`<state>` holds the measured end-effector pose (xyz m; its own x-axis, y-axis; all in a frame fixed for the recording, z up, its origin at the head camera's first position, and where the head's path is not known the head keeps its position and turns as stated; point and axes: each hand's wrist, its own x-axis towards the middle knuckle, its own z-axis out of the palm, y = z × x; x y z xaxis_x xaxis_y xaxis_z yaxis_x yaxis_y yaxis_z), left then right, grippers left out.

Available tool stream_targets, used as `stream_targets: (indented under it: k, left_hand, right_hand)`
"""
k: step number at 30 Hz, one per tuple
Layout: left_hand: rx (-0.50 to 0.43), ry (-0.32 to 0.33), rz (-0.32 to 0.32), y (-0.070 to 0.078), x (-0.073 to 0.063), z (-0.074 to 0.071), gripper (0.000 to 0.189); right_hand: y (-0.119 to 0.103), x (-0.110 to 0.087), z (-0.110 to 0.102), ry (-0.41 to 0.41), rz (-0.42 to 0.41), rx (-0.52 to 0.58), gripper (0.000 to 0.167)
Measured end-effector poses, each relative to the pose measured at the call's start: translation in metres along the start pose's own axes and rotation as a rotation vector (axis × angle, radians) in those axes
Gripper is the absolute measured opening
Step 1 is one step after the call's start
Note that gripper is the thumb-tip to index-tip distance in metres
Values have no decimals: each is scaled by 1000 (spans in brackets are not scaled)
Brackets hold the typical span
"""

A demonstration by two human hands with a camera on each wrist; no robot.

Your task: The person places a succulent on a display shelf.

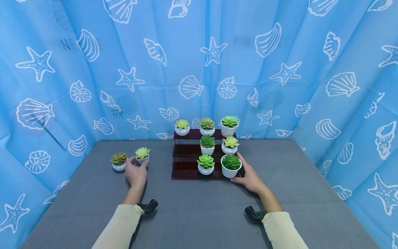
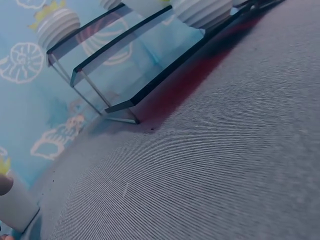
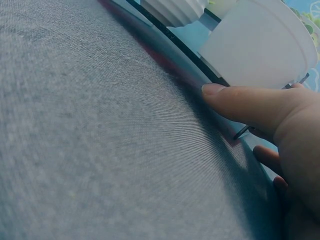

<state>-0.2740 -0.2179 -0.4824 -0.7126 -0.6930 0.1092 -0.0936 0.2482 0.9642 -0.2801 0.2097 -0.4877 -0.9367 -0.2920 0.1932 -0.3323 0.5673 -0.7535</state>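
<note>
My left hand (image 1: 136,172) pinches a small white pot with a pale green succulent (image 1: 142,154) between thumb and fingers; the left wrist view shows this pot (image 2: 16,207) at its left edge. Just left of that hand stands a white pot with a reddish-brown succulent (image 1: 119,162). At the rack's right end, my right hand (image 1: 251,178) has its thumb and index finger spread around a larger white pot with a dark green succulent (image 1: 231,166), which sits on the lowest shelf. Seen from the right wrist, the thumb (image 3: 245,102) lies at the shelf edge, right below this pot (image 3: 255,45).
A dark red three-tier rack (image 1: 186,170) stands near the back of the grey table (image 1: 199,214), with several potted succulents on its tiers. Both lower tiers have bare left ends. A blue curtain with white shells (image 1: 199,62) hangs behind and along both sides.
</note>
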Motion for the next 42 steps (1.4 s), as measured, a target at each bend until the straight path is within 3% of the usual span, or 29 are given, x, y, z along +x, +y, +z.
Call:
stream_targets:
  k: [9,18,33,42]
  left_hand:
    - [64,-74,5,2,10,5,65]
    - [108,-54,16,3,18,14,70]
    - [14,10,-11,1,10,12,61]
    - [6,-68,13,2,5,4,60]
  right_hand:
    - [2,1,2,-3,-4,2,106]
    - [3,1,2,2,-11,10,106]
    - [3,1,0,11,-32,-14,107]
    - [6,1,2,12,-32,-19,107]
